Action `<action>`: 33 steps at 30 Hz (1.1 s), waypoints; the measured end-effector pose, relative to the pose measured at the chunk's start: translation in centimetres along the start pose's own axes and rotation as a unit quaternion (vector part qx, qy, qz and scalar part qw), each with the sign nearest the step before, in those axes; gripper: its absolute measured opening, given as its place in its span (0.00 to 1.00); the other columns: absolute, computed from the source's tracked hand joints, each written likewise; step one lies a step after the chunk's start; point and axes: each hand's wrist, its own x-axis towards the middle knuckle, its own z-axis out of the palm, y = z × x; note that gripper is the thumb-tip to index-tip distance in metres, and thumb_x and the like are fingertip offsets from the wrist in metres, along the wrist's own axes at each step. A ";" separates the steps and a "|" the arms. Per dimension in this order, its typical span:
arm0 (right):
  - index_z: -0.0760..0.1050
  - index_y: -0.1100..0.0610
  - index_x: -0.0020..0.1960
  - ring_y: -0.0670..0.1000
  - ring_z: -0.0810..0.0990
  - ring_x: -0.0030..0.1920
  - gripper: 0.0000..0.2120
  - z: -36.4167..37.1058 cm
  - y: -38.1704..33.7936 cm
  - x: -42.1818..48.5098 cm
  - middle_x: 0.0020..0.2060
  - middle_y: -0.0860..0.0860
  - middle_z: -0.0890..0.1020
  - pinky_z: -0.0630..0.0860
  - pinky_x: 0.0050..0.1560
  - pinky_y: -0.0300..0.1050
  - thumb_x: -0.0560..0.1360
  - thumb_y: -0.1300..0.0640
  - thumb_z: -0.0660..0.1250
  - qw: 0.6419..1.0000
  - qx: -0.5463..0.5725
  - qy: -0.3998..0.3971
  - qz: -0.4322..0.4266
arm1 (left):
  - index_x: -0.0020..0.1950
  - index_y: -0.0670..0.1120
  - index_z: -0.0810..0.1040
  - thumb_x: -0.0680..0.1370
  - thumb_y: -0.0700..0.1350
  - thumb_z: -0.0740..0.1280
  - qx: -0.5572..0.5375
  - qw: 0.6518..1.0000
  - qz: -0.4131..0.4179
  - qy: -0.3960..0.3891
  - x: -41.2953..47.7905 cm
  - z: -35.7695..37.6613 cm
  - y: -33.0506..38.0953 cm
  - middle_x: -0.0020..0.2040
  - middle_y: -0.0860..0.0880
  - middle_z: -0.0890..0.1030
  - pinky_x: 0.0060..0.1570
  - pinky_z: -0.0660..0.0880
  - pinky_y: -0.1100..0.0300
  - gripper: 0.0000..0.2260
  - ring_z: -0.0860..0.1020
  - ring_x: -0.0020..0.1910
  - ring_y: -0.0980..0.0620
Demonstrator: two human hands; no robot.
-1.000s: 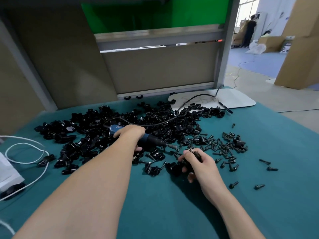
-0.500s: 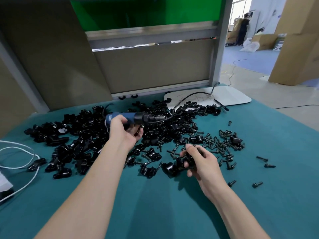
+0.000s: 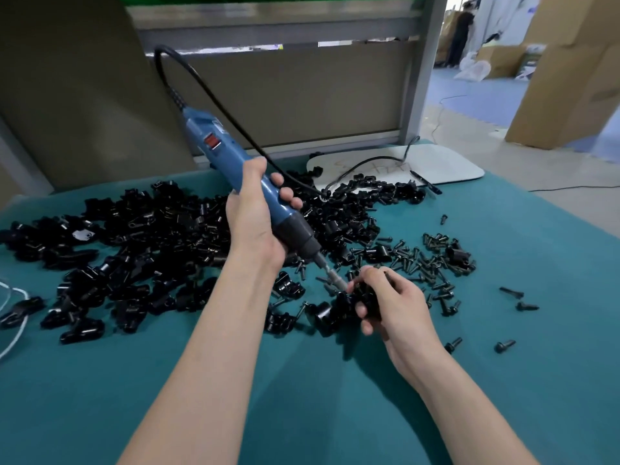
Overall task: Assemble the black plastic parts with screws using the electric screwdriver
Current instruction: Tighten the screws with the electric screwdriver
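1. Right hand (image 3: 397,308) curls tight round a black plastic part (image 3: 367,295), low over the teal table (image 3: 543,370).
2. The bit (image 3: 330,275) meets that part from the hand's 10 o'clock.
3. Left hand (image 3: 256,226) wraps the tilted blue electric screwdriver (image 3: 235,159); its label is too blurred to read.
4. Loose screws (image 3: 432,260) lie at 1 o'clock, the parts pile (image 3: 151,236) at 9.
5. Far off, there's an orange scrawl on the white board (image 3: 449,162), illegible.

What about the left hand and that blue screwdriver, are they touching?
Touching. The head view shows the left hand wrapped round the body of the blue screwdriver, fingers curled over its front.
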 end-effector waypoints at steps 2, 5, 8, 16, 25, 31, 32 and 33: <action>0.76 0.60 0.42 0.49 0.74 0.27 0.11 0.0 0.1 0.1 0.35 0.52 0.83 0.70 0.23 0.41 0.81 0.56 0.68 1.000 -0.010 0.002 -0.003 | 0.49 0.45 0.70 0.79 0.42 0.67 0.000 1.000 0.010 0.000 0.0 0.3 -0.6 0.32 0.51 0.74 0.26 0.71 0.61 0.06 0.70 0.25 0.55; 0.75 0.58 0.40 0.50 0.74 0.28 0.12 0.0 0.3 0.2 0.35 0.54 0.80 0.70 0.23 0.41 0.81 0.55 0.68 1.000 -0.017 0.003 -0.005 | 0.49 0.45 0.69 0.80 0.42 0.67 0.009 1.000 0.007 0.013 0.0 0.2 -1.2 0.31 0.51 0.74 0.26 0.71 0.61 0.07 0.69 0.25 0.55; 0.76 0.56 0.38 0.50 0.75 0.28 0.13 -0.1 0.4 0.2 0.36 0.55 0.83 0.71 0.23 0.41 0.81 0.55 0.68 1.000 -0.024 -0.004 -0.015 | 0.48 0.45 0.69 0.79 0.42 0.67 0.011 1.000 0.001 0.023 0.0 0.0 -1.5 0.32 0.51 0.74 0.26 0.71 0.61 0.07 0.70 0.25 0.55; 0.79 0.48 0.33 0.49 0.77 0.28 0.18 0.2 0.3 -0.4 0.36 0.53 0.85 0.73 0.25 0.41 0.81 0.53 0.67 0.998 -0.055 -0.004 -0.042 | 0.47 0.44 0.70 0.79 0.41 0.69 0.016 0.999 -0.017 0.042 -0.1 -0.5 -1.8 0.31 0.51 0.75 0.26 0.72 0.61 0.07 0.71 0.25 0.55; 0.80 0.45 0.39 0.51 0.71 0.20 0.12 0.3 0.9 -0.8 0.26 0.53 0.81 0.69 0.25 0.36 0.81 0.49 0.68 0.986 -0.146 0.039 -0.075 | 0.51 0.42 0.69 0.76 0.35 0.67 0.090 0.994 -0.002 0.057 0.1 -0.7 -2.5 0.32 0.49 0.73 0.27 0.72 0.61 0.08 0.70 0.26 0.55; 0.79 0.52 0.40 0.51 0.63 0.18 0.14 -0.1 0.7 -0.5 0.26 0.55 0.81 0.62 0.21 0.36 0.80 0.47 0.67 0.991 -0.126 0.033 -0.040 | 0.50 0.42 0.69 0.77 0.34 0.66 0.053 0.997 -0.006 0.057 0.1 -1.1 -2.7 0.32 0.48 0.72 0.26 0.71 0.61 0.07 0.69 0.26 0.55; 0.79 0.54 0.40 0.51 0.63 0.19 0.14 -0.2 0.6 -0.4 0.27 0.55 0.81 0.62 0.21 0.36 0.80 0.46 0.67 0.991 -0.123 0.031 -0.035 | 0.49 0.42 0.69 0.77 0.34 0.66 0.048 0.998 -0.006 0.051 0.0 -1.0 -2.7 0.31 0.48 0.72 0.26 0.71 0.61 0.07 0.69 0.26 0.55; 0.80 0.54 0.40 0.53 0.64 0.22 0.14 -0.4 0.6 -0.4 0.29 0.56 0.82 0.62 0.20 0.36 0.79 0.47 0.68 0.993 -0.115 0.030 -0.028 | 0.47 0.42 0.69 0.77 0.34 0.66 0.041 0.998 -0.006 0.043 -0.1 -0.9 -2.7 0.31 0.49 0.72 0.26 0.71 0.61 0.07 0.69 0.26 0.55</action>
